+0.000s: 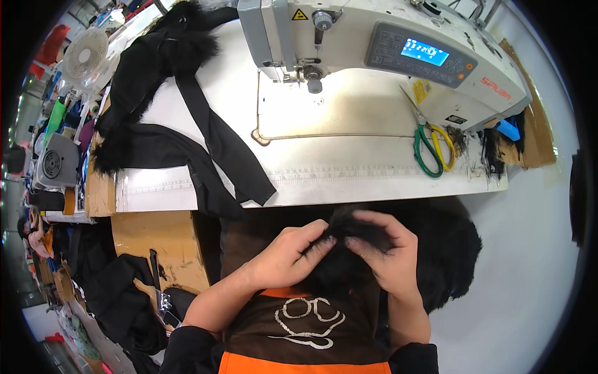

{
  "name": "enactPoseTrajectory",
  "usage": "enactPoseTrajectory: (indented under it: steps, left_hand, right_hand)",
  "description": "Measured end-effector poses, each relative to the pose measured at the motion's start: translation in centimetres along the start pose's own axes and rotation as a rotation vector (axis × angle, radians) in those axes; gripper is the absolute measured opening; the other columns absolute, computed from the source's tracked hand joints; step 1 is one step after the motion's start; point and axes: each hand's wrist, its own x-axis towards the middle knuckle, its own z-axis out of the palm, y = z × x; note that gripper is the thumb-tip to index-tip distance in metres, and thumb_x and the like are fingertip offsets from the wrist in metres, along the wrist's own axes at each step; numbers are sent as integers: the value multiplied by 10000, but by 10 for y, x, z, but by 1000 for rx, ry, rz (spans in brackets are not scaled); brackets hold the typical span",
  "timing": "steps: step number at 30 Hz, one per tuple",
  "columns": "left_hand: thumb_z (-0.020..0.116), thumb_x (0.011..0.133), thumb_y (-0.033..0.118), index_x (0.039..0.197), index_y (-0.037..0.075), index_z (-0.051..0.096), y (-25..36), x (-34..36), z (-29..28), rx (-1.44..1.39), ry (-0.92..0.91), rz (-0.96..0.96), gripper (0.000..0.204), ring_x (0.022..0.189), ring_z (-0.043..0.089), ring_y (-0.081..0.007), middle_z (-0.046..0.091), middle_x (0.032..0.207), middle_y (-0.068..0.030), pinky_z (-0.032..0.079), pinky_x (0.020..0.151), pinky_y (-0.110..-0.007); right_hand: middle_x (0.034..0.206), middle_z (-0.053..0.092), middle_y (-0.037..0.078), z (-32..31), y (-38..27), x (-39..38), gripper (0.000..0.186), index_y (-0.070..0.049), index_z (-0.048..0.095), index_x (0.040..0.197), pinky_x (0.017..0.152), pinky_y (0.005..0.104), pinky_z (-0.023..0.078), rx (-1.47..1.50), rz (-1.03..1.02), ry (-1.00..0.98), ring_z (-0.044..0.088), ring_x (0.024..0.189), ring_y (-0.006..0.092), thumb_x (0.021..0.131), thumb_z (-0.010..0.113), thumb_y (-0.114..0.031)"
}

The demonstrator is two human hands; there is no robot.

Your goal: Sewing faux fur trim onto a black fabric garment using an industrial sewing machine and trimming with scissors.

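Observation:
Black furry fabric [445,252] lies over my lap and spreads out to the right. My left hand [296,249] pinches a tuft or edge of it between thumb and fingers, just in front of the table edge. Close beside it, my right hand [392,249] grips the same fabric, its thumb below and its fingers curled over the top. Dark fur hides the fingertips of both hands, so the exact spot they hold is hard to make out.
A sewing machine [349,37] with a lit panel stands on the white table [349,159]. Green-and-yellow-handled scissors [430,143] lie at its right. Black fabric straps with fur trim [215,128] drape over the table's left side. A cardboard box [162,240] stands below left.

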Motion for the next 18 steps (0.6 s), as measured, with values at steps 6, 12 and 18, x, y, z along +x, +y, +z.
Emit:
enactPoseTrajectory:
  steps: [6,12,18]
  left_hand:
    - [566,1096,107,1065,-1,590,-2,-1,-3,-22,-42,-1,115,678,523,-249,567,797,-131,474,647,-340]
    - [544,1116,121,1120,-6,602,-9,-4,-7,-147,-131,-41,140,790,503,-155,592,882,-72,480,732,-302]
    - [552,1120,149,1078,-2,582,-20,-4,3,-214,-68,-15,159,792,479,-149,554,856,-86,483,740,-314]
  right_hand:
    - [1045,768,109,-5,6,-2,279,54,721,1082,820,289,603,-376,-211,-17,735,918,151,831,825,121]
    - [980,765,114,1,8,1,254,82,729,1039,796,287,603,-322,-260,-15,731,871,156,809,828,130]
    - [988,762,169,8,19,-2,213,90,761,989,779,307,605,-441,-412,14,745,879,222,789,814,140]
